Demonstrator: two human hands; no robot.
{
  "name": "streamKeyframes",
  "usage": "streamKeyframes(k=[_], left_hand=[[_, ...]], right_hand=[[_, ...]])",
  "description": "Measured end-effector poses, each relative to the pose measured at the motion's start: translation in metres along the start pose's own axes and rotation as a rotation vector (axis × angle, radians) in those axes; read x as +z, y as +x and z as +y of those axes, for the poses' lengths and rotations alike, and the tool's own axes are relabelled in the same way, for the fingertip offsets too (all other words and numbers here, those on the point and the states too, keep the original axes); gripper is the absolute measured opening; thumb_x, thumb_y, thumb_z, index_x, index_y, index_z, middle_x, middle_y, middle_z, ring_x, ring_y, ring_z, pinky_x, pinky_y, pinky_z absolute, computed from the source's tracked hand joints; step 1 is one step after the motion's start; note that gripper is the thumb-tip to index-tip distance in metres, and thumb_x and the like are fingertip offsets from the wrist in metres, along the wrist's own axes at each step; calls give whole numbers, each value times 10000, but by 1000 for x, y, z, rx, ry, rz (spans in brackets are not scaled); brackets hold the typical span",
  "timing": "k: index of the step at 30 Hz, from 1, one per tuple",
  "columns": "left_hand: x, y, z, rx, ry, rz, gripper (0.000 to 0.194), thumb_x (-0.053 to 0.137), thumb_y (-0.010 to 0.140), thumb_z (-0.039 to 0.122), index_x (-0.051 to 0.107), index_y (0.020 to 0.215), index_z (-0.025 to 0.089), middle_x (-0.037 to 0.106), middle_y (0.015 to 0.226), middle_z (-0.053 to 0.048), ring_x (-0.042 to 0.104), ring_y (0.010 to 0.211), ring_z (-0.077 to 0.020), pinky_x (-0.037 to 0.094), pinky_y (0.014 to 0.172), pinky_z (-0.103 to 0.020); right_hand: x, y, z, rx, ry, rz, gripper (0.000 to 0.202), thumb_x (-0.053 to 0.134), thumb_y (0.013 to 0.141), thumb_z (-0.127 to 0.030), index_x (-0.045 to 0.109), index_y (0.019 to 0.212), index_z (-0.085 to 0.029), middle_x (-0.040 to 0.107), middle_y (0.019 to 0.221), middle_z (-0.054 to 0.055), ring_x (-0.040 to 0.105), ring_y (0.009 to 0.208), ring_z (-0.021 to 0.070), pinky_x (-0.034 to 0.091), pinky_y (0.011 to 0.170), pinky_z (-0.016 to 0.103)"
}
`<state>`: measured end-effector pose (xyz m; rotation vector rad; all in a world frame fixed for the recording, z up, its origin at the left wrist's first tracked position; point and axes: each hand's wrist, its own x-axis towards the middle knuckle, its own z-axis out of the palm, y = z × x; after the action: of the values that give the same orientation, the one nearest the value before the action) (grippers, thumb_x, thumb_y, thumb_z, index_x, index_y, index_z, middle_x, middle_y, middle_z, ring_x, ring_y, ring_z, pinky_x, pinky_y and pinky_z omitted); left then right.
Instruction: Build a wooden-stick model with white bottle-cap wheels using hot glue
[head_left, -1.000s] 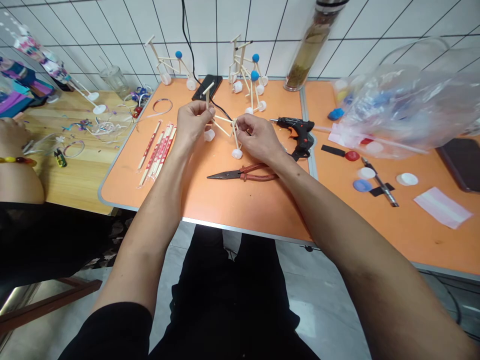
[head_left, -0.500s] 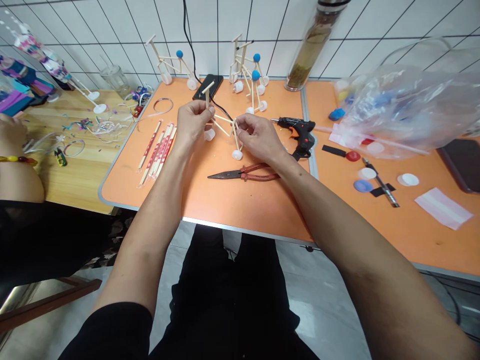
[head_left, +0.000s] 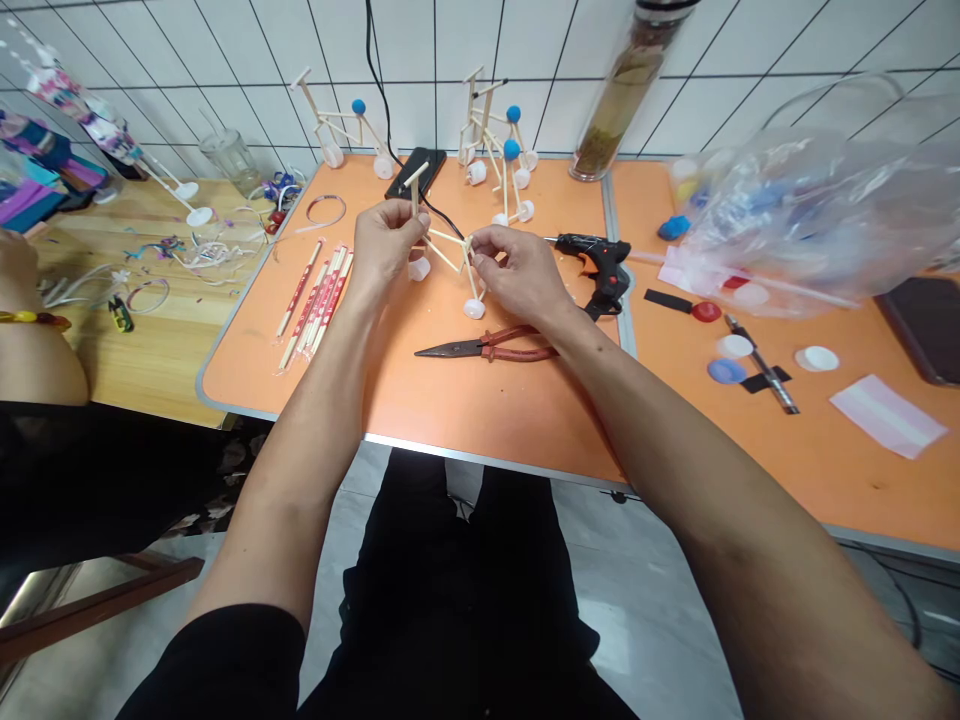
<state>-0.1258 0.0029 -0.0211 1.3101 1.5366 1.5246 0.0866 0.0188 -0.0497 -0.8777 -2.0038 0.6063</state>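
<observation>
A small bicycle model made of wooden sticks [head_left: 445, 250], with white bottle-cap wheels, stands between my hands on the orange table. My left hand [head_left: 390, 240] is closed on its handlebar end, where a T-shaped stick rises above the fingers. At the other end, the fingers of my right hand [head_left: 510, 265] pinch the frame near the top joint, above a white wheel [head_left: 473, 308]. Red-handled long-nose pliers [head_left: 484, 347] lie below my right hand, partly under the wrist. Beyond that hand rests a black glue gun [head_left: 596, 265].
Similar stick bicycles [head_left: 349, 125] with blue balls stand by the tiled wall, near a black phone [head_left: 416, 175]. Paper-wrapped chopsticks [head_left: 322, 305] lie left. A tall bottle [head_left: 622, 100], plastic bag [head_left: 817, 220] and caps [head_left: 816, 359] are right. Another person's arm [head_left: 37, 340] is far left.
My hands and the stick bicycle stay almost in place. The other person's hand at the far left has shifted slightly left.
</observation>
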Motion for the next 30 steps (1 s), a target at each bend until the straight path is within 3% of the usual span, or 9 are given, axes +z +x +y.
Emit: streamKeyframes(k=[11, 30], left_hand=[[0, 1, -2, 5, 4, -4, 150, 843, 901, 274, 706, 860, 229, 731, 745, 4, 737, 722, -132, 592, 644, -202], [1, 0, -2, 8, -20, -19, 160, 853, 902, 267, 705, 848, 241, 742, 752, 2, 746, 709, -142, 613, 660, -224]], right_hand=[[1, 2, 0, 22, -1, 6, 214, 585, 919, -148, 763, 1012, -224, 775, 926, 37, 645, 831, 211, 497, 826, 374], [0, 0, -5, 57, 71, -43, 178, 601, 1017, -323, 748, 1071, -240, 717, 922, 25, 626, 833, 215, 486, 805, 369]])
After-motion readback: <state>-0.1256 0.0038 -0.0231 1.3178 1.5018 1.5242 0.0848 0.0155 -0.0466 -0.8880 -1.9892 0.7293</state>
